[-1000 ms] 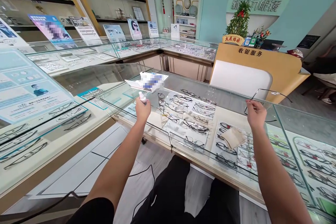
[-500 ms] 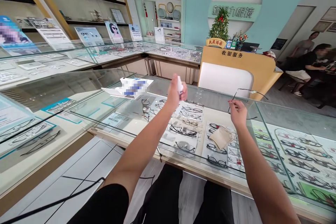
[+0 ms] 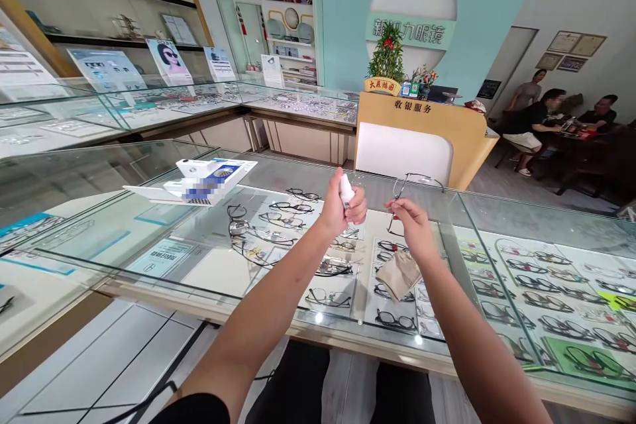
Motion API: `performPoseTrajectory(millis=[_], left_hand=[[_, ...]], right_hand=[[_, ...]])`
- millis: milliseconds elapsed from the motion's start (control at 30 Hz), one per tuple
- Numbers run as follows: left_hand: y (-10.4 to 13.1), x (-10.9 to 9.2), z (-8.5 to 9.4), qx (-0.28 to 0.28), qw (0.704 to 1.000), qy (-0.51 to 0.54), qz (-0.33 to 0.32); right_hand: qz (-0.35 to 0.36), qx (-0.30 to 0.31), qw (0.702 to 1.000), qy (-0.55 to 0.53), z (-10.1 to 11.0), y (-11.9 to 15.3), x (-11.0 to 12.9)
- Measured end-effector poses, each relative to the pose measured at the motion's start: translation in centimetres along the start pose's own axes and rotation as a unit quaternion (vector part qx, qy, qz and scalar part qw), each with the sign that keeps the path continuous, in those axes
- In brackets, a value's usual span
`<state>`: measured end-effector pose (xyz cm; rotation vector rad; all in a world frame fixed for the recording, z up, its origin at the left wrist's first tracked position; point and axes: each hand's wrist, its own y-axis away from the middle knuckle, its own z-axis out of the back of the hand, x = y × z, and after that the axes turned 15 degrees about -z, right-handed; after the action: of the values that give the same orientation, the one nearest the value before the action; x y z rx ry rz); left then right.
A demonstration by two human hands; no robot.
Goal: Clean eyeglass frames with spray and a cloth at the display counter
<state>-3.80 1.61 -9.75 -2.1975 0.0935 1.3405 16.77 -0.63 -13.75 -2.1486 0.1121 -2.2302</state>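
My left hand (image 3: 342, 204) is wrapped round a small white bottle (image 3: 346, 191), its thumb raised beside the top. To the right, my right hand (image 3: 411, 222) pinches a pair of thin-framed glasses (image 3: 421, 179) by one side, holding them above the glass counter (image 3: 308, 175). The lenses face up and away from me. A folded beige cloth (image 3: 398, 275) lies on the counter top below my right wrist. On the left of the counter stands an opened white and blue box (image 3: 213, 182).
Several eyeglass frames (image 3: 395, 319) sit inside the display case. A teal-edged card (image 3: 161, 257) is at its left. Beyond are a wooden cashier desk (image 3: 427, 120) with a potted plant (image 3: 386, 59), and people (image 3: 539, 119) seated at the far right.
The view has turned to the right. My hands have come closer together, with the bottle and the glasses still held. The white bottle shows more fully now.
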Motion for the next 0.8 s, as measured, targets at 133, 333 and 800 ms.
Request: performPoseTrajectory(millis=[133, 333, 800], left_hand=[[0.2, 0.8, 0.4, -0.022, 0.997, -0.078, -0.014], [0.5, 2.7, 1.4, -0.113, 0.915, -0.354, -0.157], [0.8, 3.2, 1.7, -0.11, 0.887, -0.423, -0.148]], right_hand=[[-0.048, 0.077, 0.993, -0.069, -1.0, 1.2, 0.7], [-0.124, 0.204, 0.955, -0.176, -2.3, 2.3, 1.0], [-0.136, 0.263, 0.938, -0.182, -3.0, 2.8, 1.0]])
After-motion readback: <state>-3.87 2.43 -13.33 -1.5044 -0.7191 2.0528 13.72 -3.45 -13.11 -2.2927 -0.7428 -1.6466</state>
